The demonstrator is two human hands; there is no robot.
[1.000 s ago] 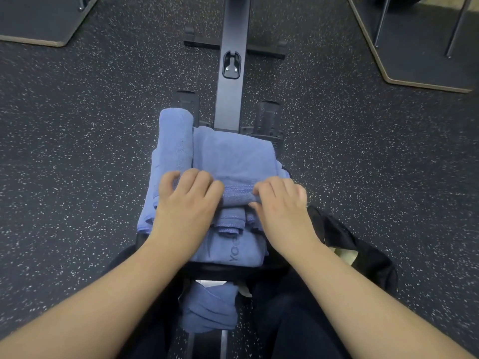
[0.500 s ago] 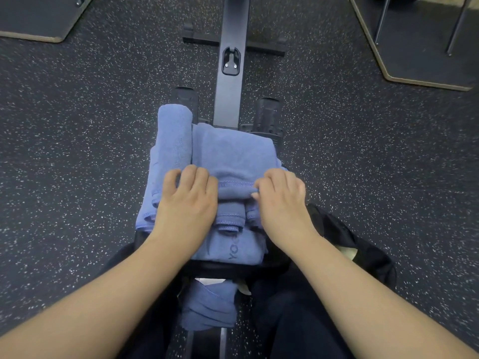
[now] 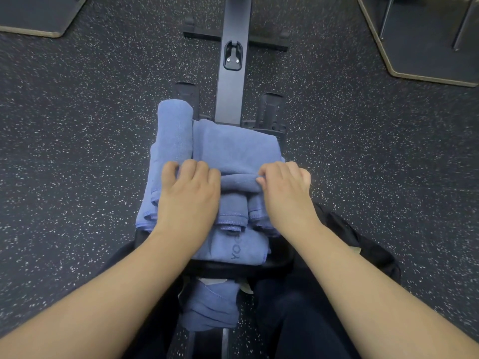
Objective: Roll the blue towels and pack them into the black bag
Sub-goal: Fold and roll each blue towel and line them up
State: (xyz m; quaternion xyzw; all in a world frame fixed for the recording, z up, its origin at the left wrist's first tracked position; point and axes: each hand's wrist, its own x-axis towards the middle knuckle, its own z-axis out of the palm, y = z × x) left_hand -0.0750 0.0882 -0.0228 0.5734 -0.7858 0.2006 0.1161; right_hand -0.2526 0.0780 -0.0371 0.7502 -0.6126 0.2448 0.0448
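A folded blue towel (image 3: pixel 237 149) lies on top of a stack of blue towels on a seat in front of me. Its near edge is curled into a small roll (image 3: pixel 239 181). My left hand (image 3: pixel 189 195) and my right hand (image 3: pixel 285 193) grip that roll at its two ends, fingers curled over it. A finished rolled towel (image 3: pixel 175 128) lies along the left side of the stack. A lower towel (image 3: pixel 233 248) shows printed letters. Another blue towel (image 3: pixel 211 308) hangs below the seat. The black bag (image 3: pixel 363 244) sits at my right, mostly hidden by my right arm.
A dark metal rail (image 3: pixel 232 81) runs away from the seat, with a crossbar (image 3: pixel 267 44) and two black footrests (image 3: pixel 270 107). Speckled black rubber floor (image 3: pixel 77 151) lies all around. Platform corners (image 3: pixel 427 76) sit at the far left and far right.
Both hands have pushed forward a little, and the near edge of the top towel has rolled further away from me into a thicker roll.
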